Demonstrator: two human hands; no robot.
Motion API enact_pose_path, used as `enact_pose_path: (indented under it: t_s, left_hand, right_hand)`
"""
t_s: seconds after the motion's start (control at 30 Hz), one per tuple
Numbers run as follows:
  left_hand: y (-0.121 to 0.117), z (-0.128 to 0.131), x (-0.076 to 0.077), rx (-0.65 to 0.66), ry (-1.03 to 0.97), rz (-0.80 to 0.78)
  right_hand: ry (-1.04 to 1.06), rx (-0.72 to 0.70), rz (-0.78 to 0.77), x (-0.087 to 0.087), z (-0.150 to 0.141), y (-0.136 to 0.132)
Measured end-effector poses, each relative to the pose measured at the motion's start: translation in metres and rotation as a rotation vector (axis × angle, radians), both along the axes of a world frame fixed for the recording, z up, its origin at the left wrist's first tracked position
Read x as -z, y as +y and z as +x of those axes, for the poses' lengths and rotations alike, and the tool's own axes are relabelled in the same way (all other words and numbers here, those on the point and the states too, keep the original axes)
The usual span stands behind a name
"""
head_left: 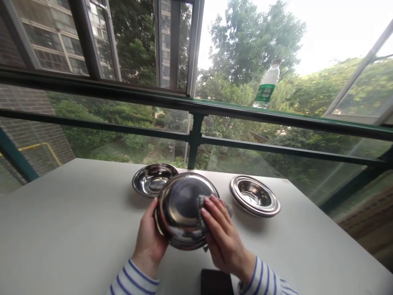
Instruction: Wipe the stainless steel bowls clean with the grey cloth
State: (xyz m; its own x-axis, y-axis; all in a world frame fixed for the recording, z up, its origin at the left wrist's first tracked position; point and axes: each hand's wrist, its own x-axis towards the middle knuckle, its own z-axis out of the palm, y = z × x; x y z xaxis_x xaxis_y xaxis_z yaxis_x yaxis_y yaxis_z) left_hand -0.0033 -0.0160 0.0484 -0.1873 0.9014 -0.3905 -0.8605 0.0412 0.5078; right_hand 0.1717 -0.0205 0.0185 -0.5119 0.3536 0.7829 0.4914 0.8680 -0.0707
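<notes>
A shiny stainless steel bowl [181,205] is held up over the table with its rounded underside facing me. My left hand [150,237] grips the bowl by its left rim, the thumb along the edge. Against the right side of the underside, my right hand [222,233] presses a grey cloth [202,213], its fingers laid over the fabric. Part of the cloth is hidden beneath that hand. Behind the held bowl, to the left, another steel bowl [147,180] sits upright on the table. Further right stands a small stack of steel bowls [254,196], nested and facing up.
The white table [76,229] reaches to a green metal railing [233,108] with glass panels. A plastic bottle [266,88] with a green label stands on the rail. A dark flat object [216,282] lies at the near table edge, between my forearms.
</notes>
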Motion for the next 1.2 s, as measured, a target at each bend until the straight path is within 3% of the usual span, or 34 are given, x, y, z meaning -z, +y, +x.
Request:
enact_pose_path:
  t_s: [0.1,0.2,0.37,0.5,0.6,0.83,1.07,1.2]
  left_hand:
    - [0.001,-0.001,0.0,-0.001,-0.023,0.013]
    - [0.002,-0.001,-0.001,-0.015,-0.036,0.012]
    - [0.002,0.004,-0.002,0.007,-0.045,-0.002]
    - [0.001,0.006,0.001,0.03,-0.094,0.008]
    - [0.002,0.004,0.004,0.026,-0.097,-0.009]
    - [0.002,0.01,0.005,0.026,-0.098,0.026]
    - [-0.007,0.013,0.001,0.109,-0.105,0.022]
    - [-0.008,0.017,0.0,0.085,-0.056,0.067]
  right_hand:
    - [-0.217,-0.096,0.288,-0.004,-0.006,-0.002]
    - [-0.33,-0.158,0.406,-0.014,0.001,0.009]
    - [-0.281,-0.087,0.327,-0.018,0.021,0.018]
    - [-0.368,-0.141,0.434,-0.016,0.001,0.003]
    - [-0.505,-0.103,0.452,-0.016,-0.011,-0.001]
    - [-0.51,-0.089,0.453,-0.016,0.006,0.006]
    - [-0.543,-0.025,0.33,-0.03,-0.029,0.001]
    - [-0.458,-0.008,0.155,-0.047,-0.041,0.007]
